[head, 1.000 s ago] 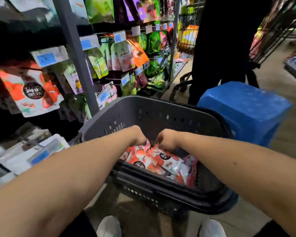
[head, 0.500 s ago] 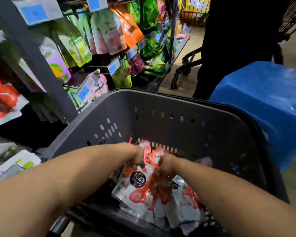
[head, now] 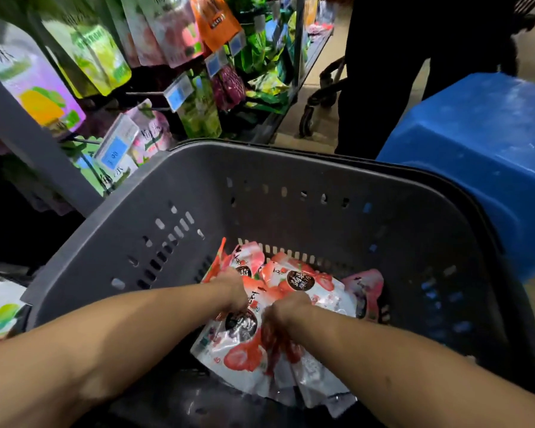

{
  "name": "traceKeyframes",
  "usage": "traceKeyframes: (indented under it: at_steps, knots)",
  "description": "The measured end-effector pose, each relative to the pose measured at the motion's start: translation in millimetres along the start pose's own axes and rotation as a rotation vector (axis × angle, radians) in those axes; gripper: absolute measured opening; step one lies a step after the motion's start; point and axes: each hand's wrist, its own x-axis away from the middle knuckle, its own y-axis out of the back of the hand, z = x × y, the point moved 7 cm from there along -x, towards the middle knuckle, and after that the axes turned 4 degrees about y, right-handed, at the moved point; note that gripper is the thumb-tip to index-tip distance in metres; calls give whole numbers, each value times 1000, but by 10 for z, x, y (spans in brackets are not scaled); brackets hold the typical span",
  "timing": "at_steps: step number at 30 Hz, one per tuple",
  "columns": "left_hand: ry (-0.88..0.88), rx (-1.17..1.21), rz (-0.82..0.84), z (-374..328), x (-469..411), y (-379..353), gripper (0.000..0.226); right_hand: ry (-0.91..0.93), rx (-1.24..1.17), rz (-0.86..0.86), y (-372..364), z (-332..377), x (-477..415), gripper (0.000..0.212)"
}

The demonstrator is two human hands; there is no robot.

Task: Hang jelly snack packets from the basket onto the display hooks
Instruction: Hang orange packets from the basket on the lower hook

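A grey plastic basket point(head: 291, 186) fills the middle of the view. Several red-and-white strawberry jelly packets point(head: 241, 356) lie piled on its floor. My left hand point(head: 233, 293) and my right hand point(head: 286, 313) are both down inside the basket, side by side. Each is closed on the top edges of the packets, and my fingers are mostly hidden among them. More packets point(head: 309, 284) lie just beyond my hands. The display hooks point(head: 142, 93) with hanging snack bags and blue price tags stand to the upper left.
A grey shelf upright point(head: 34, 143) slants along the left beside the basket. A blue plastic stool point(head: 482, 156) stands to the right. A person in black point(head: 408, 63) stands beyond the basket, next to a trolley wheel point(head: 306, 118).
My view has dropped closer into the basket. Both hands have sunk deeper and have gathered the packets into a bunch.
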Motion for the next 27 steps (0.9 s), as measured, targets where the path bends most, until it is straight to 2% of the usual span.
traceKeyframes:
  at_steps: [1,3,6,8,13,15,18,25,27]
  knots:
    - [1,55,44,20,-37,1,23,18,-151,-32,76,61,219,45]
    - [2,187,106,51,-46,28,12,22,-247,-69,193,57,373,24]
    - [32,294,47,77,36,148,20,52,-355,-59,242,143,323,14]
    - [32,384,-15,74,48,234,28,72,-401,-30,265,206,301,18]
    - [-30,629,50,13,152,351,25,122,-356,-39,643,334,389,18]
    - [-69,713,144,-74,172,309,33,99,-348,-34,785,308,366,18]
    - [-134,815,328,-221,191,187,61,83,-409,9,874,274,322,23]
    - [-324,950,512,-383,308,204,35,99,-564,31,972,327,340,16]
    - [-347,930,499,-326,243,207,34,115,-599,32,958,360,314,18]
